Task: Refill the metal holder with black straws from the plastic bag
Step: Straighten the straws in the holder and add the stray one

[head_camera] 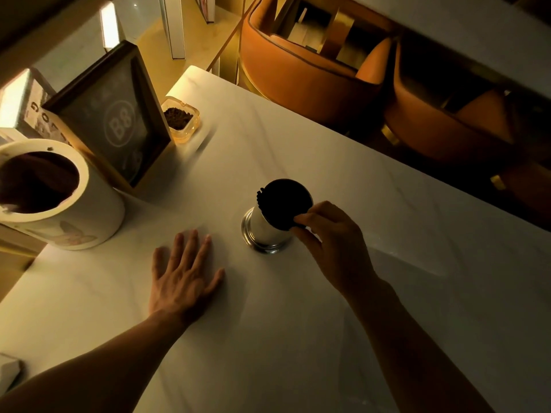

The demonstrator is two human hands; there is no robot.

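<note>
My right hand was curled at the rim of the metal holder, fingertips touching the black straws; whether it pinched any I could not tell. My left hand lay flat and empty, fingers spread, on the table just beside the holder, which stood upright near the middle. It looked packed full, so I judged the refill nearly done. No plastic bag was in view. A white canister, framed sign and ashtray lined the left edge.
</note>
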